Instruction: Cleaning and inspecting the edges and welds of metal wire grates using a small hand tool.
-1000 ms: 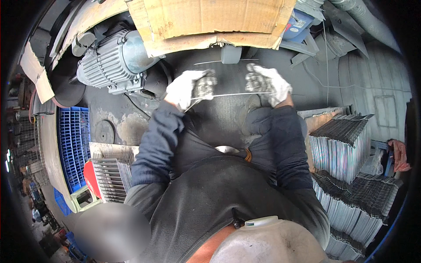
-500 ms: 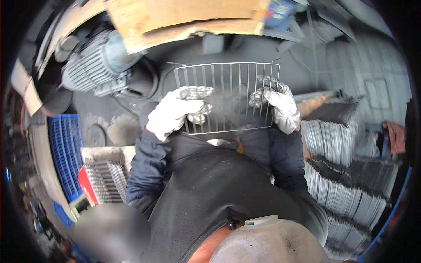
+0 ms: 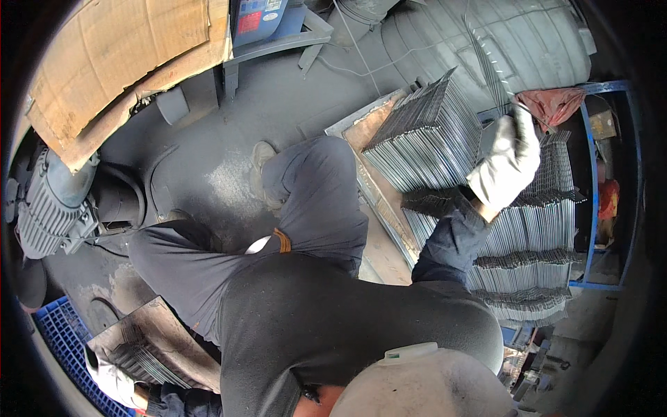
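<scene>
My right hand, in a white work glove, is raised over the stacks on the right. Its fingers are closed around the lower end of a wire rack, which stands tilted and almost edge-on. Below that hand are tightly packed wire racks in several rows. At the lower left, my gloved left hand reaches down beside a smaller batch of wire racks. Its fingers are mostly hidden at the batch's edge, so its hold on a rack does not show.
Another block of racks rests on a board at right. A blue metal frame stands beyond the stacks. Cardboard overhangs the upper left, above a grey motor. A blue plastic crate lies at lower left.
Both hands held a wire rack in front of my body. Now my right hand has carried a rack right and up, while my left has let go and moved down-left. The view has turned right.
</scene>
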Motion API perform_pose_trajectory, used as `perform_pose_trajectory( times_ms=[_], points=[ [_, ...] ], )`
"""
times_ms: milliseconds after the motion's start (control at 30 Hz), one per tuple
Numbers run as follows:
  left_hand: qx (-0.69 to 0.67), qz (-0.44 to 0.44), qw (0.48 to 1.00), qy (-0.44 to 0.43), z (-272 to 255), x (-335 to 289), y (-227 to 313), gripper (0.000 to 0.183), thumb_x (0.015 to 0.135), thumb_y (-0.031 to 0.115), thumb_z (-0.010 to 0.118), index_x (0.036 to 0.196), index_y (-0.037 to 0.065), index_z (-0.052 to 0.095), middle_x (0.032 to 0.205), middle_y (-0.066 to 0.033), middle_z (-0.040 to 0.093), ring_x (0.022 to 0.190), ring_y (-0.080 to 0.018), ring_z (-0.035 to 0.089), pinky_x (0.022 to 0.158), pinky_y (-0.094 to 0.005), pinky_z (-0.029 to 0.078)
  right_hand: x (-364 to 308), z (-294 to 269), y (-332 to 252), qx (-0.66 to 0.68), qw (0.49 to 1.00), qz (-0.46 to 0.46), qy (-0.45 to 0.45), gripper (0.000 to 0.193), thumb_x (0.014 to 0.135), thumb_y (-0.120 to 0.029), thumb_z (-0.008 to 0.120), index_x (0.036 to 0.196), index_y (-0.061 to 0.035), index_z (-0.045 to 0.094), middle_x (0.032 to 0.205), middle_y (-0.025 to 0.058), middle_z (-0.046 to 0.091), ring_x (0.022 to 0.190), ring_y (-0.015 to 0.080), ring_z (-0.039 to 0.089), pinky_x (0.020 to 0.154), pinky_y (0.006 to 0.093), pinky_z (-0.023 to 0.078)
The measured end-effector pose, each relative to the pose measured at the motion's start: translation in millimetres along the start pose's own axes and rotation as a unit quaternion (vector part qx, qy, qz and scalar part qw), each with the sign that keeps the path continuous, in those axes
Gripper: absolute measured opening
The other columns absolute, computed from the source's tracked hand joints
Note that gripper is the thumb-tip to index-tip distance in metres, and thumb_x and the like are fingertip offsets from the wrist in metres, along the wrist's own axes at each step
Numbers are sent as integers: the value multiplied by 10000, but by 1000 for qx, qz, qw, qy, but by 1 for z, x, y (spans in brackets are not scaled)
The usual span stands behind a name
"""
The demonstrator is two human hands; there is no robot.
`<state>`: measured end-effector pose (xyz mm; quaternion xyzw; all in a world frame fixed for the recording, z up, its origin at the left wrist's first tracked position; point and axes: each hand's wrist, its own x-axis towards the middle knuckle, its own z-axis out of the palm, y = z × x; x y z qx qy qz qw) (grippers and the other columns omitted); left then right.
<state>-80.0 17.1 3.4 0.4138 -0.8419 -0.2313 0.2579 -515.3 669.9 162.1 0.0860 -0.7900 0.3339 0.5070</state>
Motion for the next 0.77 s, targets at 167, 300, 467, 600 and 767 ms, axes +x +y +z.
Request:
perform_pose_trajectory(
  times_ms=[167, 300, 467, 600, 767],
  points=[
    [75, -149, 984, 55, -24, -48, -118, 432, 1086, 288, 564, 1363, -19, 689, 1259, -182, 738, 1112, -295, 698, 983, -378, 540, -16, -6, 39, -404, 899, -164, -47, 345, 886, -93, 749, 1218, -166, 811, 1015, 84, 794, 885, 285, 752, 822, 376, 592],
    [136, -105, 984, 46, -49, -46, -258, 465, 1095, 333, 533, 1341, -19, 710, 1165, -153, 765, 1014, -269, 710, 902, -381, 565, -29, -3, 57, -467, 868, -133, -99, 396, 878, -91, 665, 1246, -168, 789, 1008, 75, 791, 967, 287, 743, 830, 405, 592],
    [221, -147, 964, -2, -40, -27, -322, 414, 1103, 307, 521, 1323, 30, 736, 1112, -116, 792, 941, -260, 722, 839, -372, 576, -45, -15, 71, -471, 849, -199, -135, 362, 902, -83, 649, 1223, -169, 792, 1060, 58, 795, 1027, 271, 747, 1066, 460, 536],
    [254, -210, 941, -82, -34, -20, -234, 447, 1099, 361, 511, 1355, 63, 726, 1206, -115, 782, 1000, -261, 729, 899, -371, 576, -44, -7, 61, -434, 862, -217, -145, 333, 905, -91, 691, 1213, -160, 798, 1101, 63, 800, 1053, 272, 747, 1069, 461, 533],
    [173, -231, 954, -81, -43, -5, -234, 477, 1087, 452, 534, 1397, 139, 718, 1293, -183, 755, 1073, -311, 735, 957, -410, 571, -51, -13, 56, -380, 899, -137, -168, 341, 881, -151, 804, 1222, -152, 800, 1153, 102, 798, 1089, 297, 743, 1114, 474, 500]
  ],
)
